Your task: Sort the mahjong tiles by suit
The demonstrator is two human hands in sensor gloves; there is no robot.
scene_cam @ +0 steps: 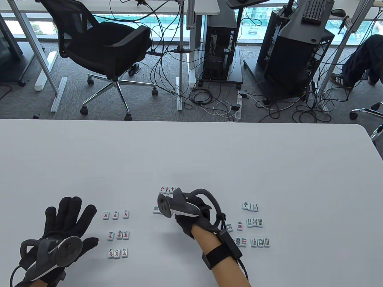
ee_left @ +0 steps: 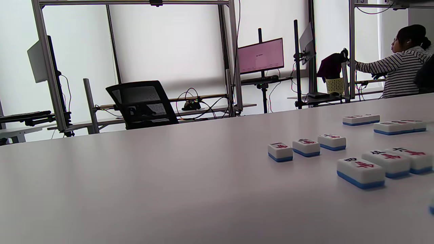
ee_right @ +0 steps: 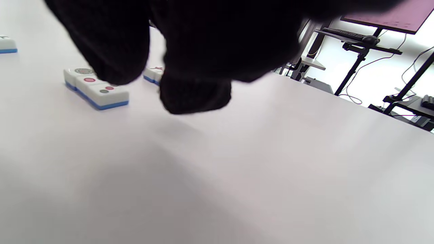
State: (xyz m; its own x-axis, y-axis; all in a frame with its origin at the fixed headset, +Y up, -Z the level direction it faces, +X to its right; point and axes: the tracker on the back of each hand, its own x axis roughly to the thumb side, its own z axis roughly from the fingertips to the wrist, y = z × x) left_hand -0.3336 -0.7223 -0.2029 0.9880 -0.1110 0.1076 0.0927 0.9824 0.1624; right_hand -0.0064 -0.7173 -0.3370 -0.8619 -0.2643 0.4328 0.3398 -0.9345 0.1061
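Sorting looks well along, as far as the table view shows. Character tiles (scene_cam: 117, 234) sit lower left of centre in three neat rows of three. Bamboo tiles (scene_cam: 257, 223) are lined up in three rows at lower right. Three red-marked tiles (scene_cam: 167, 189) form a short row at centre, just above your right hand (scene_cam: 194, 219).

Still to do, by my reading: the circle tiles. Two of them (ee_right: 95, 88) lie side by side, touching, at the left of the right wrist view; others (scene_cam: 236, 233) stay loose between your right wrist and the bamboo rows.

Your right hand hovers just right of that circle pair, back up, tracker on top. Fingers (ee_right: 195, 93) curl down toward the table, tips near the tiles. I see no tile held, but cannot tell how wide the grip is.

Your left hand (scene_cam: 64, 231) rests flat at lower left, fingers spread wide, holding nothing, just beside the character rows.
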